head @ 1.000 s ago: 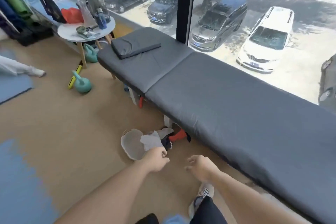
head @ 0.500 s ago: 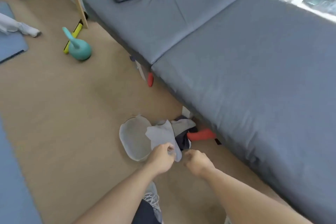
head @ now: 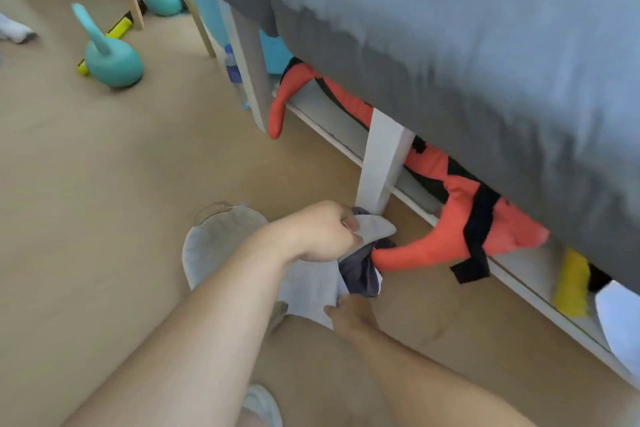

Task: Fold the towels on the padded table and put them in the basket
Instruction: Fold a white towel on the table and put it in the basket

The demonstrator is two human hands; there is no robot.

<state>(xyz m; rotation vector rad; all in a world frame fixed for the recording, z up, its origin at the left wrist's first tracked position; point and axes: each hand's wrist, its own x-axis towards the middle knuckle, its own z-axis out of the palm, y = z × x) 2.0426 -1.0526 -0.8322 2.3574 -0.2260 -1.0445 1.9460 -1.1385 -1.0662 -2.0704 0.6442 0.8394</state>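
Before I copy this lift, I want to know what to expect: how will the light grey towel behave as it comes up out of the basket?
Probably floppy: the light grey towel already sags between the left hand and the right hand. It looks thin, so likely light. It may drag the dark cloth bunched against it in the basket.

Grey towels [head: 311, 284] crumpled in floor basket [head: 207, 246].

The towel [head: 313, 284] was soft matt cloth; the table [head: 485, 28] had smooth grey padding; the floor [head: 104, 184] looked matt.
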